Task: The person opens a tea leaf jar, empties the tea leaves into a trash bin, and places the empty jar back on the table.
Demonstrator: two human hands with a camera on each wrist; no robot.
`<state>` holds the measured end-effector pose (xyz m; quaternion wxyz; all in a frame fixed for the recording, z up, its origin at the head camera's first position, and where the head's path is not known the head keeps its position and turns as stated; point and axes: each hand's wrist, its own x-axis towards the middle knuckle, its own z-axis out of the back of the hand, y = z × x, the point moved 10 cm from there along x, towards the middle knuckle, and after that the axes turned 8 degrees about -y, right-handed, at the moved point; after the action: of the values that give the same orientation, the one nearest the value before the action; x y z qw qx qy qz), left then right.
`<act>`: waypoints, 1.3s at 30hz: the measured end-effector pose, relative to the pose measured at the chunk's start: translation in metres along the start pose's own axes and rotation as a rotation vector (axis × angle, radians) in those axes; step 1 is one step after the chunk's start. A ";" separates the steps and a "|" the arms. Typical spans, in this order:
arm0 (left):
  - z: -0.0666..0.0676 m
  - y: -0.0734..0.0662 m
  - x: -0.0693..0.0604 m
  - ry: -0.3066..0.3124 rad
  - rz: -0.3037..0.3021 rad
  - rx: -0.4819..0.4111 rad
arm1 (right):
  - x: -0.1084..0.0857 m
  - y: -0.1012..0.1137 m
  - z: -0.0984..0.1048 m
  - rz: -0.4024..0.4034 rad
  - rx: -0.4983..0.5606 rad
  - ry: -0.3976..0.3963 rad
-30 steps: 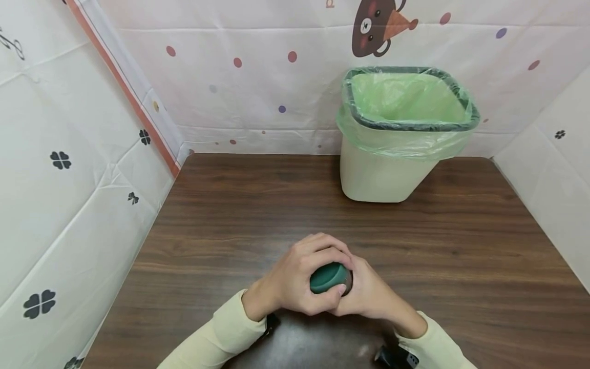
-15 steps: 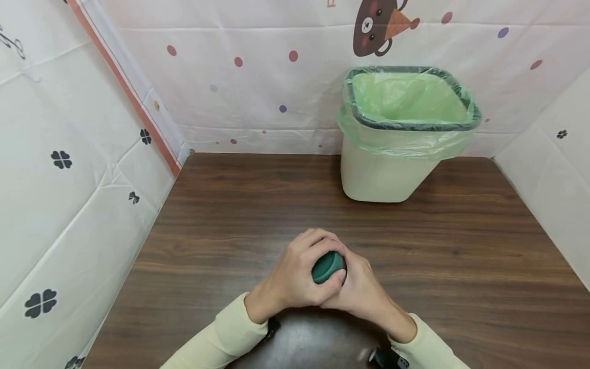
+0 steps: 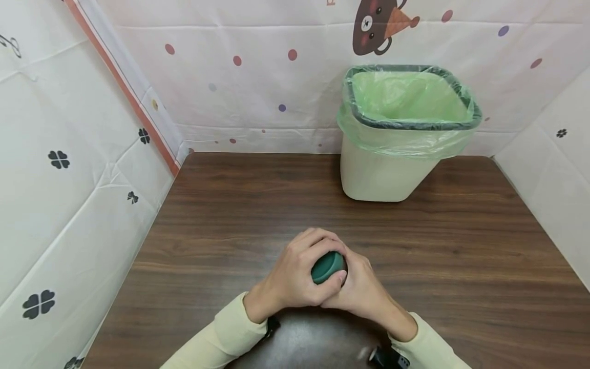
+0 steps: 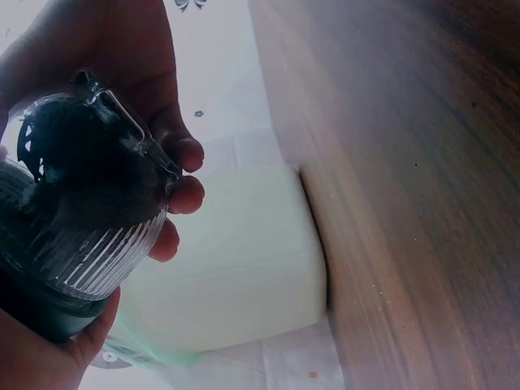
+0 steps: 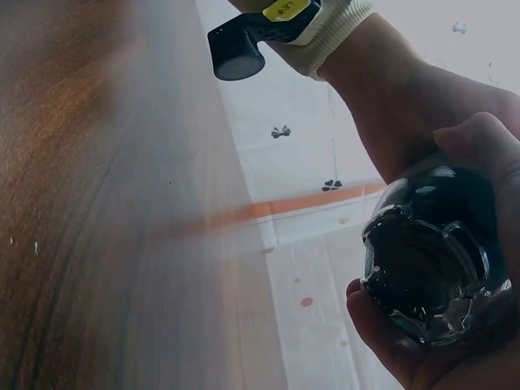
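Both hands are together around a small clear container with a dark green lid (image 3: 328,266), held above the table near its front. My left hand (image 3: 295,274) curls its fingers and thumb round the lid. From the other side, my right hand (image 3: 361,287) grips the body. Vertical ribs mark the clear container (image 4: 114,252) in the left wrist view, and its inside looks dark. In the right wrist view its clear base (image 5: 422,276) is toward the camera, tilted. Much of the body is hidden behind fingers.
A pale bin (image 3: 375,169) lined with a green bag (image 3: 405,141) stands at the back right of the brown wooden table (image 3: 230,205). Patterned white sheets (image 3: 253,92) surround the table at the back and sides.
Over the first half second both hands shifted slightly up and away from the body with the container, and its tilt changed a little. Since then they have stayed nearly still.
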<state>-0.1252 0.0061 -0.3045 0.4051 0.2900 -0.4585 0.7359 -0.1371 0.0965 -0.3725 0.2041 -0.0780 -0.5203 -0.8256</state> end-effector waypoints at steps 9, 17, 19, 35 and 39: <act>0.004 -0.003 0.000 -0.025 -0.032 -0.044 | 0.001 0.003 0.001 0.045 0.000 -0.015; 0.004 -0.005 -0.001 -0.002 -0.055 -0.070 | -0.001 -0.001 0.000 0.034 0.060 0.013; 0.004 -0.006 -0.001 0.013 -0.065 -0.081 | -0.001 0.000 0.000 0.038 0.072 0.021; 0.011 -0.035 0.006 0.108 -0.252 -0.145 | -0.006 0.016 -0.004 0.084 0.303 0.208; 0.012 -0.043 0.009 0.104 -0.283 -0.146 | -0.007 0.020 -0.004 0.094 0.366 0.252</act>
<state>-0.0924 0.0089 -0.2735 0.5477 0.2831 -0.4437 0.6503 -0.1218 0.0872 -0.3601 0.3165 0.0400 -0.6276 -0.7102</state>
